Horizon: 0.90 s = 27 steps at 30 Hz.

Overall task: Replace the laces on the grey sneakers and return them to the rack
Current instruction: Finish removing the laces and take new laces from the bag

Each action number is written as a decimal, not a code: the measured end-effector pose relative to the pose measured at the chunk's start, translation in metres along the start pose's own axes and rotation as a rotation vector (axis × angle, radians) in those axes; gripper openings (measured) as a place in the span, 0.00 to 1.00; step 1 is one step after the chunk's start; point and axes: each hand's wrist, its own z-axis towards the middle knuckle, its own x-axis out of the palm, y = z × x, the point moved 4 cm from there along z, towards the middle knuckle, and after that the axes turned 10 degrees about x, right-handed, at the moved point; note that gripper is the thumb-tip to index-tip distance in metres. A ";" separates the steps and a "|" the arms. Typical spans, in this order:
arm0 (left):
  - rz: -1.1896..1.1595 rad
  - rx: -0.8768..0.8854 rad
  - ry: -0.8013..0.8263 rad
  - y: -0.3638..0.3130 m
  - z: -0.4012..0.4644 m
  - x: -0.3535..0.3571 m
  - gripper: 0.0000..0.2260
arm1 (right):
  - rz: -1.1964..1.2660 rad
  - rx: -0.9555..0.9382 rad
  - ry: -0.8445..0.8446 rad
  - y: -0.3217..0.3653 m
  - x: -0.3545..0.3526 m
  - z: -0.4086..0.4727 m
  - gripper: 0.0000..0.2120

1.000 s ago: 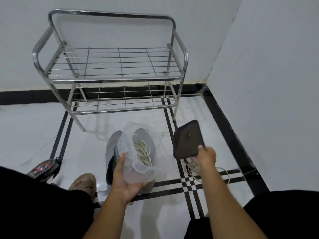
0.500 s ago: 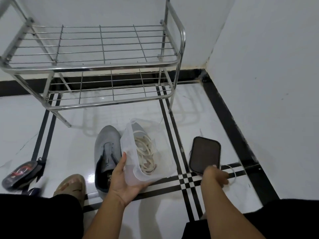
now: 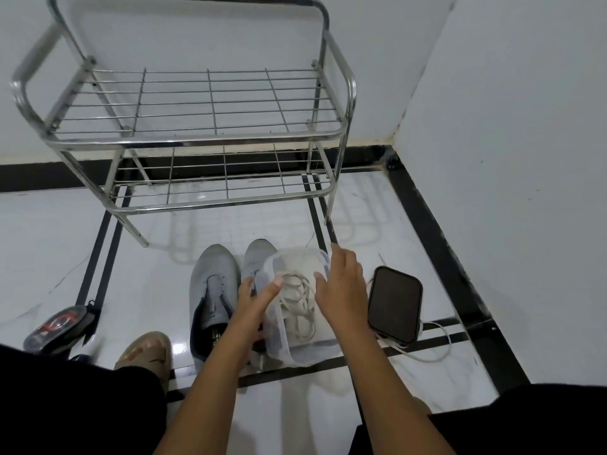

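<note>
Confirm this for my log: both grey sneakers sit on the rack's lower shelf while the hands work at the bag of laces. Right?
Not quite. The head view shows both grey sneakers on the floor in front of the rack, not on its lower shelf. The left hand and right hand are at the bag of laces.

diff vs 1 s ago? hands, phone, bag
The right hand set the phone on the floor beside the white cable, let go, and moved left to the bag of laces. The left hand still holds the bag over the grey sneakers. The rack is unchanged.
</note>
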 end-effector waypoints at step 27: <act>-0.243 0.168 -0.432 -0.022 0.033 -0.035 0.29 | 0.252 0.659 0.312 -0.093 0.027 0.045 0.05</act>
